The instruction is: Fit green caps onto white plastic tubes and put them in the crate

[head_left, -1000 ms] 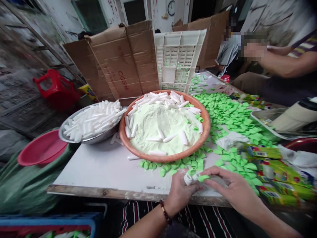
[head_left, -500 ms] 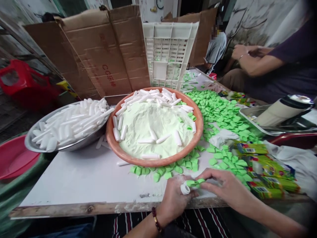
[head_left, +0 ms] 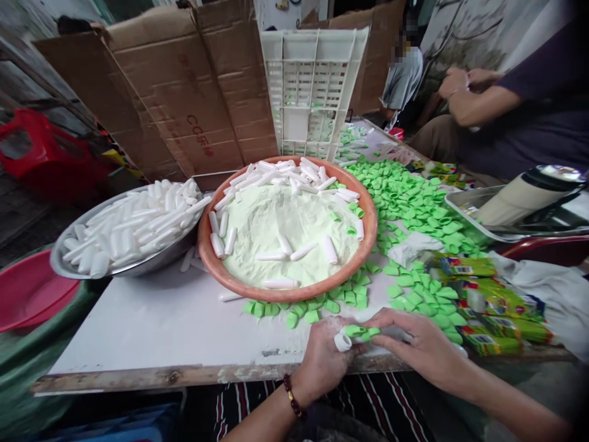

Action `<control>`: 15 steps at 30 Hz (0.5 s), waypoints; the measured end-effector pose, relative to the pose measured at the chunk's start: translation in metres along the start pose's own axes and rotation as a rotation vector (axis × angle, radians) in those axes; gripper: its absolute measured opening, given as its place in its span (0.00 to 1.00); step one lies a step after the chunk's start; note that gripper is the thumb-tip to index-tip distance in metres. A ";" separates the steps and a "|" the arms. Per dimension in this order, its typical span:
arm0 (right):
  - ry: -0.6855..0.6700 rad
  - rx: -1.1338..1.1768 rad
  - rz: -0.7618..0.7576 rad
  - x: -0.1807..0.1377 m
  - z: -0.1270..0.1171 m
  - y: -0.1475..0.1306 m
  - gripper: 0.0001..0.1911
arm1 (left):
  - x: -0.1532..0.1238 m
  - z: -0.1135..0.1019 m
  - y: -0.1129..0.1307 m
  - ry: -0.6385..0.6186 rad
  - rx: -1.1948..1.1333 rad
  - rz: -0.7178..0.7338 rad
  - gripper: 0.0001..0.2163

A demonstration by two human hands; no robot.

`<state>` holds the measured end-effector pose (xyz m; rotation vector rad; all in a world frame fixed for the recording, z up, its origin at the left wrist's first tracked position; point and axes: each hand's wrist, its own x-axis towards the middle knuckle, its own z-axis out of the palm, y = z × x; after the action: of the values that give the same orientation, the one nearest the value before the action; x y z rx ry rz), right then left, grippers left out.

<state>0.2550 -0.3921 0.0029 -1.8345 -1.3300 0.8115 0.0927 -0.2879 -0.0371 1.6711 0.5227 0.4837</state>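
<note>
Head view: the left hand [head_left: 326,353] is curled around a white tube [head_left: 342,342] above the table's near edge, its round open mouth facing up and toward the viewer. A dark beaded bracelet [head_left: 291,396] circles that wrist. The right hand [head_left: 411,337] comes in from the other side, thumb and fingertips pinched on a green cap [head_left: 370,334]. A 2nd cap [head_left: 353,331] sits between the hands, close beside the tube's mouth; whether either cap is fitted on something cannot be told.

Just beyond the hands, an orange basin [head_left: 285,294] stands on the white table [head_left: 151,325]. It holds pale green powder [head_left: 257,227], with white tubes heaped along its far side, 5 or so lying toward the front and a few green caps at the right. Loose green caps [head_left: 414,202] spread along the right of the basin and around its front. To its left, a metal bowl [head_left: 151,265] is piled with white tubes. Yellow-green packets [head_left: 501,301] lie right of the right hand, near a crumpled white cloth [head_left: 414,247]. Behind the basin, cardboard [head_left: 202,92] and a white crate [head_left: 317,92] stand upright. At the upper right, another person [head_left: 519,135] sits with both hands together.
</note>
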 end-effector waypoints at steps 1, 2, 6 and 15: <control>0.018 -0.028 -0.023 -0.001 0.002 -0.001 0.11 | 0.000 0.000 0.001 0.008 -0.011 0.000 0.06; 0.034 -0.037 -0.035 -0.001 0.005 -0.003 0.10 | 0.000 0.000 0.001 0.021 -0.017 -0.008 0.05; 0.009 -0.066 -0.061 0.005 -0.010 0.006 0.10 | 0.001 0.001 0.005 0.055 0.014 -0.072 0.07; 0.080 -1.093 -0.196 0.049 -0.084 0.066 0.09 | 0.000 0.003 0.007 0.092 0.038 -0.095 0.12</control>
<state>0.3703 -0.3746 -0.0109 -2.3924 -2.0734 -0.1927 0.0946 -0.2910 -0.0308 1.6574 0.6795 0.4854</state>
